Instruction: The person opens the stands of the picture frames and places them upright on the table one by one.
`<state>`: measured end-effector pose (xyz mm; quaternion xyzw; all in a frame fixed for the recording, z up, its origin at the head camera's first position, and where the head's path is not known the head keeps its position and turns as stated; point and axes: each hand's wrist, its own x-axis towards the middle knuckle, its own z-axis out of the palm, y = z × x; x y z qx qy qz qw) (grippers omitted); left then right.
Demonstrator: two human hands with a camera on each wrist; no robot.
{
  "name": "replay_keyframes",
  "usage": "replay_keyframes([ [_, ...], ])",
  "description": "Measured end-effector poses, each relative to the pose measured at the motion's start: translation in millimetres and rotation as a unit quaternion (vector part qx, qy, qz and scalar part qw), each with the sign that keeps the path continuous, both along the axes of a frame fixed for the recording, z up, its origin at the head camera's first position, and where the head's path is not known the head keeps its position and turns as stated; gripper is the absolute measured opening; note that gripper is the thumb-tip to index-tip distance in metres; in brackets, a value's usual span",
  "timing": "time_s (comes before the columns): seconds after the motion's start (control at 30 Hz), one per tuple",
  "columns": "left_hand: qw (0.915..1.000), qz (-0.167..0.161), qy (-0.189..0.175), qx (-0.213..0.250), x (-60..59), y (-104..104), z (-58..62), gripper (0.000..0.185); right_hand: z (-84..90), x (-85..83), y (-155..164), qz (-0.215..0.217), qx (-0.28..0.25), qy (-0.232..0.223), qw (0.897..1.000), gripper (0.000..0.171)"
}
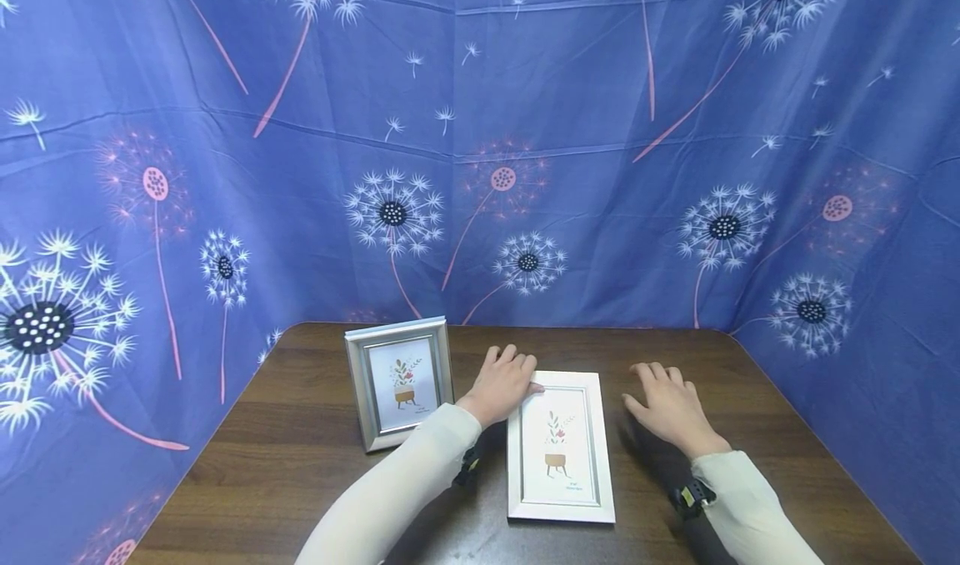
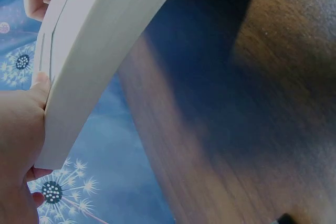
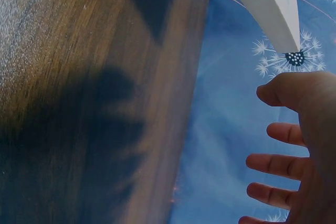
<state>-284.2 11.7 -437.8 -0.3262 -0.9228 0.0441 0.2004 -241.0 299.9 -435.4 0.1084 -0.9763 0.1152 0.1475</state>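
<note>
The left hand (image 1: 504, 384) rests relaxed fingers on the far-left corner of the flat white frame (image 1: 559, 447), thumb (image 2: 41, 88) contact visible only from the left wrist, while the right hand (image 1: 670, 407), fingers spread, hovers just right of it.

Dark wood table (image 1: 300, 440) — blue dandelion-print backdrop (image 1: 600, 132)

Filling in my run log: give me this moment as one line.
left hand touches white frame, top left corner | right hand open, beside frame, apart | silver frame upright | table
</note>
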Motion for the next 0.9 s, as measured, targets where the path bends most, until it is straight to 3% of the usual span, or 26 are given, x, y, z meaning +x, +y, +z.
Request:
replay_keyframes([
  [0.3,0.9994,0.006,0.022,-0.025,1.8,-4,5.9,0.038,3.4,4.2,0,0.005,0.001,0.011,1.0,0.044],
  [0.9,0.9983,-0.019,0.055,0.004,5.4,-10,18.1,0.038,10.5,15.8,-3,0.018,-0.003,0.049,0.999,0.04],
])
